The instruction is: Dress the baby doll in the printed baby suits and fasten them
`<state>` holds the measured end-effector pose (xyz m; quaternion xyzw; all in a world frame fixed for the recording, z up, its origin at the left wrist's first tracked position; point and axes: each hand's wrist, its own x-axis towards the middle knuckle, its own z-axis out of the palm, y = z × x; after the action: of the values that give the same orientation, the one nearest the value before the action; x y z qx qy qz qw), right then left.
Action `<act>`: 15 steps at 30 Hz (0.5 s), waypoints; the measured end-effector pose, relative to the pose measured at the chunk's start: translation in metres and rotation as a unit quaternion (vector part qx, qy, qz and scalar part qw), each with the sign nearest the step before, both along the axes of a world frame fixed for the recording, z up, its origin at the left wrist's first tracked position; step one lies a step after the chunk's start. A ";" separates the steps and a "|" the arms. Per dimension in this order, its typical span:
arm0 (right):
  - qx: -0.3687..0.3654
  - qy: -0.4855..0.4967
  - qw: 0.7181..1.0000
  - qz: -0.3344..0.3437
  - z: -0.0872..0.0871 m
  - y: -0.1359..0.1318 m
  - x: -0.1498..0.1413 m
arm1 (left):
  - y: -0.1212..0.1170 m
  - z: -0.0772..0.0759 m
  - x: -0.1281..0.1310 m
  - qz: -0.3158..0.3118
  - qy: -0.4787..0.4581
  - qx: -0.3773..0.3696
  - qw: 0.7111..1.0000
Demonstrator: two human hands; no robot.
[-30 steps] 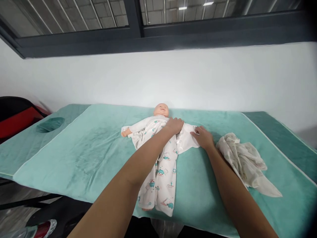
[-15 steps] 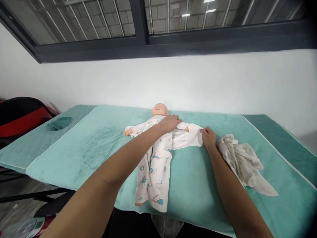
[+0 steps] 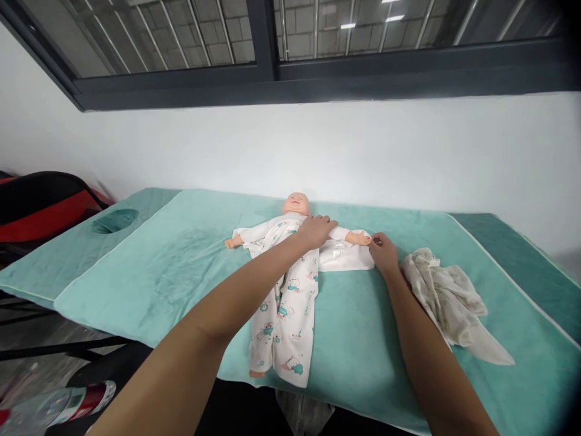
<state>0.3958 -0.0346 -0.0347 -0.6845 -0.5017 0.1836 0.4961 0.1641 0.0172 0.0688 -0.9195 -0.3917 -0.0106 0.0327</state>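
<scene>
A baby doll (image 3: 297, 204) lies on its back, its head toward the wall, in a white long-sleeved top and white trousers (image 3: 285, 315) with teal animal prints. My left hand (image 3: 316, 231) is closed over the doll's sleeved upper arm, by the shoulder on the right side; its thumb is hidden. My right hand (image 3: 384, 251) is curled, fingertips pinched at the end of the doll's hand (image 3: 359, 238), which sticks out of the sleeve. Beneath that arm a white garment panel (image 3: 345, 257) is spread flat. The doll's other arm (image 3: 235, 241) stretches to the left.
A crumpled off-white cloth (image 3: 445, 297) lies right of my right forearm. All this rests on a teal padded bed (image 3: 181, 272) with a round hole (image 3: 115, 221) at its left end. A red-and-black chair (image 3: 40, 209) and a plastic bottle (image 3: 68, 404) are at left.
The doll's arm on the right now reaches farther out, up to my right fingertips, with more of its forearm bare. My left hand stays over the shoulder. The view has shifted slightly.
</scene>
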 end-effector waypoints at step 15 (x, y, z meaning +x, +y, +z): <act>0.177 -0.208 0.959 0.080 0.014 -0.033 -0.056 | -0.029 -0.091 -0.158 0.226 -0.635 -0.129 0.727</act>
<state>0.3398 -0.0676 -0.0211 -0.5665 -0.6711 -0.0156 0.4780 0.0061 -0.0114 -0.0224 -0.5775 -0.5151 -0.5335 -0.3414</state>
